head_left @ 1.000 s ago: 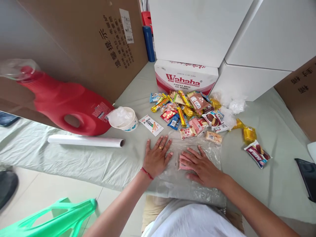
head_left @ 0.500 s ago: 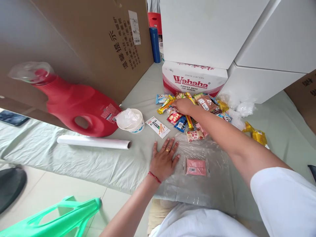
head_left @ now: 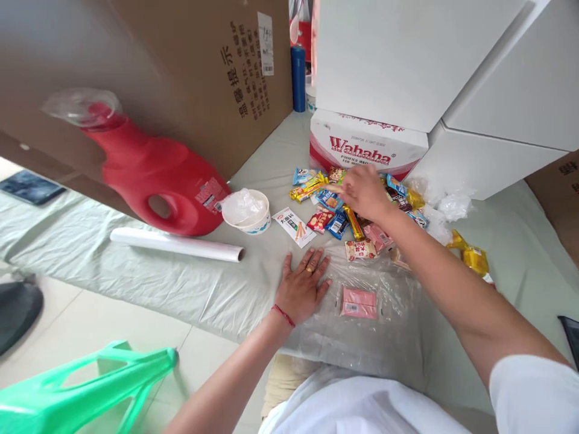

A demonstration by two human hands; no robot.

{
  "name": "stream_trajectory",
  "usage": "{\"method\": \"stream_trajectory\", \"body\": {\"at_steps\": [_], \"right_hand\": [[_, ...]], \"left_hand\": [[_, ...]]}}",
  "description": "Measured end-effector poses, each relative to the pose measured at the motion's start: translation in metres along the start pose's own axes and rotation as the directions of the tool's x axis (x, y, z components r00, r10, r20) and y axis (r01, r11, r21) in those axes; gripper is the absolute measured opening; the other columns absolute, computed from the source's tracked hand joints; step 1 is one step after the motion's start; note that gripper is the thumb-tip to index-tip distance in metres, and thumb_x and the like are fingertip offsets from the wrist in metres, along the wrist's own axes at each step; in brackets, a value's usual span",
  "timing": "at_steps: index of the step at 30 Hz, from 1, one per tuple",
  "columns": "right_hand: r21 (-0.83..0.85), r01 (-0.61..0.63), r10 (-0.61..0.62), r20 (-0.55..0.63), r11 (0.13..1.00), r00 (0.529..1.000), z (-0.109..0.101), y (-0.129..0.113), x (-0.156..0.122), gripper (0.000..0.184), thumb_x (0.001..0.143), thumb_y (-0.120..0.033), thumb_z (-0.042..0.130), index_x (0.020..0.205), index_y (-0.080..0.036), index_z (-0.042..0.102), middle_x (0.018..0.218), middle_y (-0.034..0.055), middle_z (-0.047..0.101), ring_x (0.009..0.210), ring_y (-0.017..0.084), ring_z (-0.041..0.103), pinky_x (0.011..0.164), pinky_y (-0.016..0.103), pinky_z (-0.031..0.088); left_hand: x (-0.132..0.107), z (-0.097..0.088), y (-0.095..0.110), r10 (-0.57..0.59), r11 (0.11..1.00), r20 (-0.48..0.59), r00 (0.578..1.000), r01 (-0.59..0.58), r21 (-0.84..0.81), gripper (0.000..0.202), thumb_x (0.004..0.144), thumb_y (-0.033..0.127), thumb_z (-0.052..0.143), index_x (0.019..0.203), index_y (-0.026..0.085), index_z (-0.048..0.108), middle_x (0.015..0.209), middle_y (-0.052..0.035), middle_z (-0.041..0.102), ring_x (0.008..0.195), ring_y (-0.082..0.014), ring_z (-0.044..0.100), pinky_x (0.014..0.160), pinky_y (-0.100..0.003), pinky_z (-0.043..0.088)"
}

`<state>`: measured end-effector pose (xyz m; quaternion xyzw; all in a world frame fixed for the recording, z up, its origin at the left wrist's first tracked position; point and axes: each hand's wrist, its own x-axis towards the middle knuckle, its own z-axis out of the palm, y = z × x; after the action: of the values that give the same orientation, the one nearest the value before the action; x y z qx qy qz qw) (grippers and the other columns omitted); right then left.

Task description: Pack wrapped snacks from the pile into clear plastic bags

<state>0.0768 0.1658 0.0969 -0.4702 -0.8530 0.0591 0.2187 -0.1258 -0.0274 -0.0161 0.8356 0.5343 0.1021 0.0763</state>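
Observation:
My left hand (head_left: 301, 286) lies flat with its fingers spread, at the left edge of a clear plastic bag (head_left: 384, 343) on the cloth. To its right, a pink wrapped snack (head_left: 359, 302) rests on or in the bag; I cannot tell which. My right hand (head_left: 365, 191) is over a heap of small wrapped snacks, blurred, with one finger pointing left; whether it holds a packet is unclear. Around it lie yellow snack sticks (head_left: 309, 188), a blue packet (head_left: 337, 225), a red packet (head_left: 320, 219) and a cream packet (head_left: 360, 249). A white snack packet (head_left: 294, 227) lies beyond my left fingers.
Behind the heap stands a Wahaha water carton (head_left: 368, 141) against white boxes (head_left: 420, 60). On the left are a paper cup (head_left: 253, 224) with plastic inside, a red jug (head_left: 167, 181), a white roll (head_left: 176, 244) and a large brown carton (head_left: 199, 78). A green stool (head_left: 90, 386) stands below.
My right hand has shifted right and up from the yellow sticks, uncovering a blue packet. The brown packet on the heap no longer shows there. My left hand stays flat. The view has shifted slightly.

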Motion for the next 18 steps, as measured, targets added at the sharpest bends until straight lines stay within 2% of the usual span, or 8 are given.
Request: {"method": "stream_trajectory", "body": {"at_steps": [3, 6, 8, 9, 11, 14, 16, 18], "right_hand": [[0.492, -0.291, 0.251, 0.147, 0.821, 0.957, -0.034, 0.007, -0.077, 0.025, 0.081, -0.040, 0.071, 0.096, -0.021, 0.066, 0.101, 0.0054, 0.069, 0.097, 0.025, 0.062, 0.087, 0.039, 0.049], [0.690, -0.655, 0.384, 0.540, 0.308, 0.749, -0.048, 0.006, -0.163, 0.039, 0.073, -0.046, 0.078, 0.102, -0.023, 0.068, 0.094, 0.0051, 0.073, 0.086, 0.025, 0.069, 0.075, 0.038, 0.055], [0.686, -0.717, 0.447, 0.606, 0.124, 0.657, -0.045, -0.003, -0.211, 0.043, 0.073, -0.046, 0.079, 0.107, -0.023, 0.068, 0.103, 0.0086, 0.075, 0.096, 0.029, 0.071, 0.079, 0.042, 0.057], [0.714, -0.688, 0.524, 0.541, 0.127, 0.658, -0.040, -0.010, -0.229, 0.039, 0.075, -0.045, 0.078, 0.105, -0.023, 0.067, 0.106, 0.0089, 0.075, 0.100, 0.029, 0.071, 0.081, 0.042, 0.057], [0.751, -0.569, 0.630, 0.270, 0.335, 0.728, -0.028, -0.029, -0.252, 0.023, 0.080, -0.041, 0.075, 0.091, -0.024, 0.064, 0.112, 0.0082, 0.072, 0.104, 0.026, 0.069, 0.084, 0.039, 0.056], [0.535, -0.333, 0.412, -0.030, 0.776, 0.911, -0.012, -0.058, -0.259, 0.022, 0.088, -0.032, 0.069, 0.075, -0.023, 0.054, 0.118, 0.0080, 0.066, 0.105, 0.022, 0.064, 0.087, 0.036, 0.052], [0.319, -0.194, 0.198, 0.020, 0.928, 0.980, -0.004, -0.072, -0.253, 0.019, 0.092, -0.031, 0.066, 0.077, -0.022, 0.057, 0.122, 0.0090, 0.064, 0.108, 0.024, 0.060, 0.093, 0.042, 0.049], [0.150, -0.091, 0.068, 0.147, 0.984, 0.987, 0.003, -0.079, -0.245, 0.014, 0.093, -0.036, 0.067, 0.091, -0.023, 0.064, 0.129, 0.0110, 0.062, 0.115, 0.029, 0.055, 0.100, 0.049, 0.043]], "left_hand": [[0.001, 0.001, 0.000, 0.000, 0.999, -0.003, 1.000, 0.000, -0.033, 0.056, 0.104, 0.049, 0.032, 0.157, 0.031, 0.038, 0.163, -0.0062, 0.037, 0.152, -0.0321, 0.033, 0.122, -0.069, 0.014], [0.001, 0.002, -0.001, 0.003, 0.998, 0.002, 1.000, -0.003, -0.060, 0.056, 0.104, 0.049, 0.031, 0.157, 0.030, 0.037, 0.164, -0.0069, 0.036, 0.152, -0.0325, 0.032, 0.122, -0.070, 0.011], [0.001, 0.003, -0.002, 0.004, 0.998, 0.007, 1.000, -0.004, -0.061, 0.057, 0.105, 0.049, 0.030, 0.158, 0.030, 0.036, 0.164, -0.0067, 0.035, 0.153, -0.0320, 0.032, 0.122, -0.070, 0.011], [0.001, 0.003, -0.002, 0.005, 0.998, 0.010, 1.000, -0.004, -0.056, 0.057, 0.105, 0.049, 0.030, 0.158, 0.029, 0.036, 0.164, -0.0066, 0.034, 0.153, -0.0316, 0.032, 0.122, -0.070, 0.010], [0.001, 0.002, -0.001, 0.008, 0.999, 0.016, 1.000, -0.007, -0.038, 0.056, 0.105, 0.048, 0.029, 0.158, 0.029, 0.035, 0.165, -0.0064, 0.033, 0.153, -0.0309, 0.031, 0.122, -0.070, 0.009], [0.001, 0.002, 0.000, 0.009, 1.000, 0.019, 1.000, -0.009, -0.012, 0.056, 0.105, 0.047, 0.030, 0.158, 0.029, 0.035, 0.165, -0.0065, 0.033, 0.153, -0.0309, 0.032, 0.123, -0.069, 0.009], [0.002, 0.002, 0.001, 0.005, 1.000, 0.017, 1.000, -0.006, 0.002, 0.056, 0.105, 0.047, 0.032, 0.158, 0.030, 0.035, 0.164, -0.0069, 0.035, 0.152, -0.0315, 0.033, 0.123, -0.069, 0.010], [0.002, 0.001, 0.001, 0.003, 1.000, 0.012, 1.000, -0.004, 0.014, 0.056, 0.104, 0.047, 0.033, 0.158, 0.031, 0.035, 0.164, -0.0074, 0.035, 0.152, -0.0322, 0.034, 0.123, -0.069, 0.012]]}}
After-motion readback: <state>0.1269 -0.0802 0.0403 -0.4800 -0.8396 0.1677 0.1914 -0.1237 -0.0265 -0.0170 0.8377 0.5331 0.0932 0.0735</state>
